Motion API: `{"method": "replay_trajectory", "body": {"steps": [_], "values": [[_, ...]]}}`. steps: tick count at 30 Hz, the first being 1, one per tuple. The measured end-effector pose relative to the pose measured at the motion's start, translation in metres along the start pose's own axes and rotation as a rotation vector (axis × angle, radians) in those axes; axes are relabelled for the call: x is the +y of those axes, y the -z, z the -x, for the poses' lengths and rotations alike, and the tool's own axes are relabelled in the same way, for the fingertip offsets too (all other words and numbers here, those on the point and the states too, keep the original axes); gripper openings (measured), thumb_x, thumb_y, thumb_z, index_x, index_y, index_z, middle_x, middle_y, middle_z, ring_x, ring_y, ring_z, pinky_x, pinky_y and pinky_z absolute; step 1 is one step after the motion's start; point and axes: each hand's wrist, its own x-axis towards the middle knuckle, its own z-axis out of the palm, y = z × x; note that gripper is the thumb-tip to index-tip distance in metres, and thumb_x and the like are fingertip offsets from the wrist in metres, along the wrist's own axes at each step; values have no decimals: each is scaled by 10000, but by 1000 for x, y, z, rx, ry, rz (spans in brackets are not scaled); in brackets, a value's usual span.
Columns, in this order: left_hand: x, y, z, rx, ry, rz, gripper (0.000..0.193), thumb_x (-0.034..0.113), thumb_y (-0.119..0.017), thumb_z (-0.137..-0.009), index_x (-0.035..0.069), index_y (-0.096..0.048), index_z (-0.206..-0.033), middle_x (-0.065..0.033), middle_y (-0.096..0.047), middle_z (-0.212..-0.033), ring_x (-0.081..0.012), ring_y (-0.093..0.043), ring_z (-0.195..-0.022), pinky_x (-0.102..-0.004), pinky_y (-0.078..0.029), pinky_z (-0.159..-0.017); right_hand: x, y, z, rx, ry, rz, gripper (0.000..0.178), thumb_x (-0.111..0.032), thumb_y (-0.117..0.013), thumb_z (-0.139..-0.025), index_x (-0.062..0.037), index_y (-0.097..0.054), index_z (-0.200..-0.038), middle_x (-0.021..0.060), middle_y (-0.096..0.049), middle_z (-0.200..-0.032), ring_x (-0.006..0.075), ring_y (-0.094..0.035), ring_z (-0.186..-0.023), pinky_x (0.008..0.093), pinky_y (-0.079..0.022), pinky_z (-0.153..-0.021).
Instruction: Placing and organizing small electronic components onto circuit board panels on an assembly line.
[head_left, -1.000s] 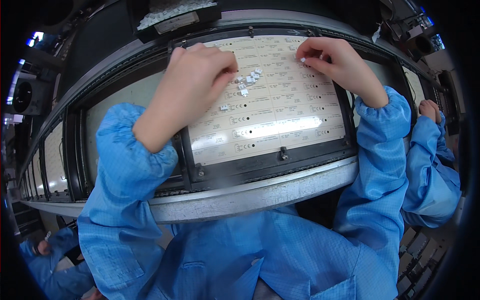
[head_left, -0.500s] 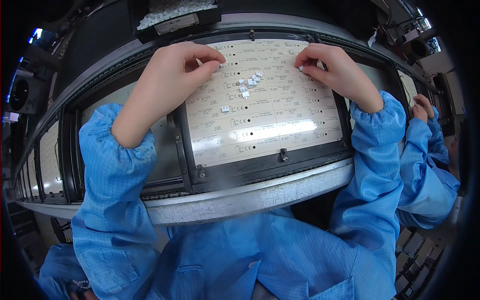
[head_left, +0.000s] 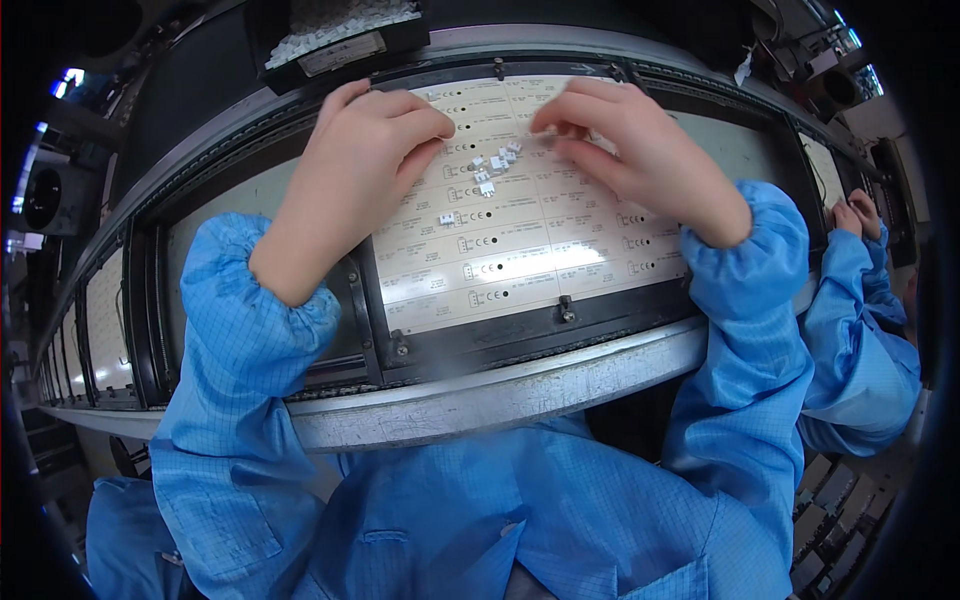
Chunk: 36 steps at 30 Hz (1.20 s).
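Note:
A pale circuit board panel, printed with repeating rows, lies in a black frame. My left hand is over its upper left part, fingers bent together in a pinch at the left column. Whatever may be between those fingertips is hidden. To the right, my right hand hovers over the upper middle, its fingers slightly blurred, thumb and forefinger apart with nothing seen between them. Just below and left of its fingertips is a loose heap of small white connectors. Another white connector sits apart, lower left.
A black bin of white connectors stands beyond the frame. A metal rail runs along the near edge. More panels lie along the line at left. At right, another person's hands are beside a further panel.
My right hand has moved left from the right column toward the connector heap, and its fingers have parted. My left hand has turned slightly, its fingertips staying near the same place.

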Motion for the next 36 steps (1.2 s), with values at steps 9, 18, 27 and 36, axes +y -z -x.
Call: {"method": "replay_trajectory", "body": {"steps": [9,18,27,36], "values": [[3,7,-3,-129,151,196,70,105,-676,-860,48,-694,-898,-91,-685,-846,-274,-654,-821,-402,-455,-888,-6,-24,-11,41,89,44,150,-62,-649,-905,-8,-671,-1043,120,-639,-932,282,-637,-815,335,-524,-731],[3,4,0,-99,16,85,77,97,-667,-853,55,-689,-914,-90,-684,-818,-272,-650,-828,-378,-453,-882,-1,-7,-4,135,-69,-175,109,-34,-639,-876,7,-602,-969,81,-647,-889,191,-636,-795,301,-530,-755],[36,39,10,-269,140,178,85,91,-706,-836,64,-685,-914,-50,-626,-911,-231,-621,-805,-338,-423,-809,12,21,20,22,-97,-184,124,-79,-640,-927,-33,-692,-1030,54,-673,-937,145,-608,-801,252,-489,-697],[41,32,13,-299,232,267,26,72,-627,-858,65,-633,-883,-68,-641,-808,-270,-623,-841,-377,-418,-829,11,29,36,-43,-246,-198,134,-70,-631,-934,-9,-700,-1032,83,-695,-957,172,-640,-864,269,-512,-788]]}}
